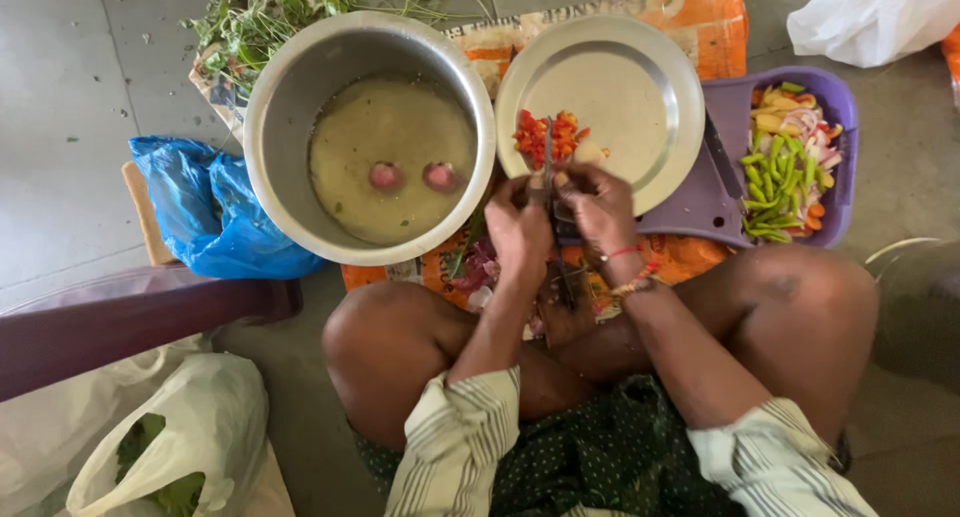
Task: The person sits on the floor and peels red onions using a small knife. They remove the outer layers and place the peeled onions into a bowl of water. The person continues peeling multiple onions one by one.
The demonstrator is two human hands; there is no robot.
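Both forearms extend from the lower centre of the frame, converging toward mid-frame. Left hand (518,229) and right hand (598,209) sit side by side, nearly touching, fingers curled in a closed grip. Knees spread wide, legs crossed.

This is home cooking done on the floor: a bare grey floor (60,127) serves as the kitchen. A steel pot (290,97) of water, a steel plate (640,87) with chopped red bits, a purple tray (720,192) of cut vegetables, leafy greens (250,22) on newspaper, and plastic bags (215,217) lie around.
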